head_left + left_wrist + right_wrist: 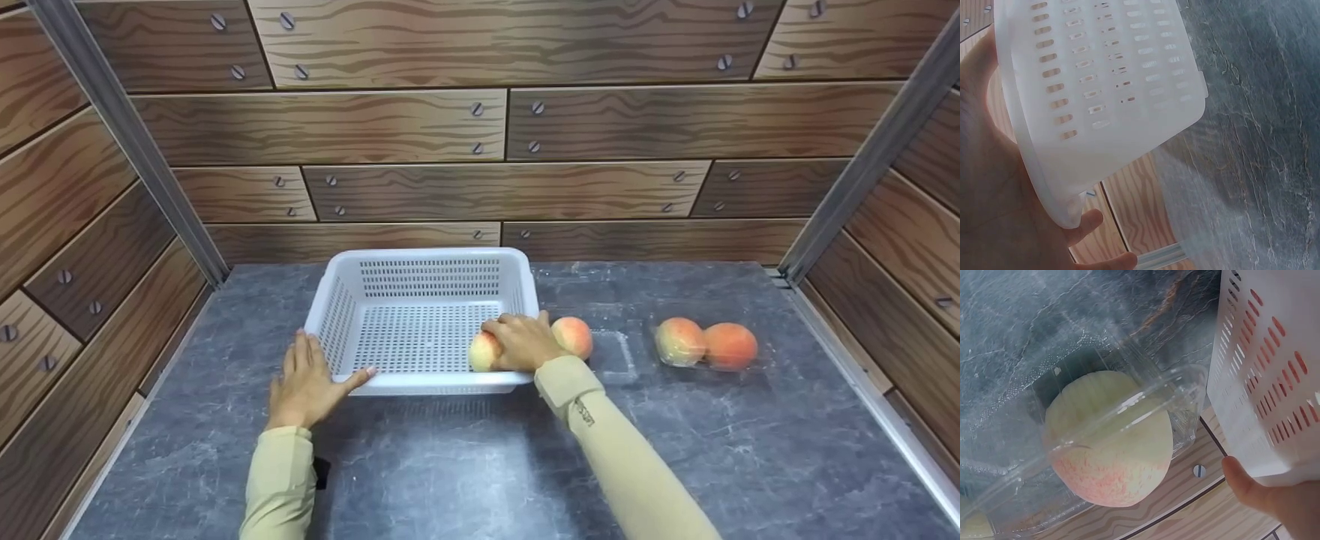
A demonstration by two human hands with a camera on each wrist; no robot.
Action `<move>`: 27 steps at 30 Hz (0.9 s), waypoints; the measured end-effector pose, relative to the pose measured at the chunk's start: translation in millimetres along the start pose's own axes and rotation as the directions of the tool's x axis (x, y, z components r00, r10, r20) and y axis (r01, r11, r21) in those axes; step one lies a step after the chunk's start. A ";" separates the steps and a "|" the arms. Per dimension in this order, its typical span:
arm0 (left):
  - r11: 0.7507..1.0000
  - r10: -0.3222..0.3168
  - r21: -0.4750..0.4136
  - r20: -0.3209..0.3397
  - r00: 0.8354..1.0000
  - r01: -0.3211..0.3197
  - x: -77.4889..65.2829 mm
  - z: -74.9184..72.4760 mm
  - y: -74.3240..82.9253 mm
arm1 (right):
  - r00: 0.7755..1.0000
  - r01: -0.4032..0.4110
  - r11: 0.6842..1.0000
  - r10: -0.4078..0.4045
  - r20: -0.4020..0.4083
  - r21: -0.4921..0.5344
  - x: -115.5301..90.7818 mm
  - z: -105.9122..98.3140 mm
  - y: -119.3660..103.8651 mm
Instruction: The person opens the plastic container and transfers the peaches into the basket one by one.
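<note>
A white perforated plastic basket [446, 382] stands on the table. My left hand [306, 382] rests at its front left corner, fingers straight along the outside and thumb over the front rim. In the left wrist view the basket's slotted wall [1100, 152] fills the middle beside that hand. My right hand [525, 341] reaches over the right rim and holds a peach [484, 352] low in the basket's front right corner. The hand covers part of this peach. Just outside, another peach [574, 337] sits in a clear plastic tray, seen closer in the right wrist view as a pale, red-flushed peach [1112, 444].
Farther right, two peaches [731, 346] sit side by side in clear plastic packaging. The clear tray [619, 356] beside the basket has an unfilled section. Wood-patterned panels [420, 127] and metal rails [135, 142] enclose the grey marbled table [450, 472].
</note>
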State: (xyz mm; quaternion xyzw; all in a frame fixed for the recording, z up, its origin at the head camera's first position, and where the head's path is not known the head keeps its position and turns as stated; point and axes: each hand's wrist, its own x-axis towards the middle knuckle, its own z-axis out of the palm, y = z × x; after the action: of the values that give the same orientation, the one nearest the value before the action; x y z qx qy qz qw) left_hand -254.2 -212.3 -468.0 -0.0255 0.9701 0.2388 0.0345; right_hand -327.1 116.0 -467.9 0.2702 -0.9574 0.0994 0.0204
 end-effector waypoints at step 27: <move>1.000 0.019 0.003 -0.020 1.000 -0.019 -0.4 0.4 -0.3 | 0.998 -0.019 1.000 0.020 -0.053 0.017 1.7 2.4 1.1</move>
State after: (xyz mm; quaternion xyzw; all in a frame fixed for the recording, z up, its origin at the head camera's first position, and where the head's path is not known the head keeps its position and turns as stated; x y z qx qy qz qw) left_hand -253.8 -212.4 -468.5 -0.0187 0.9709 0.2377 0.0224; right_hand -329.1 115.6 -470.3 0.2582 -0.9583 0.1146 0.0428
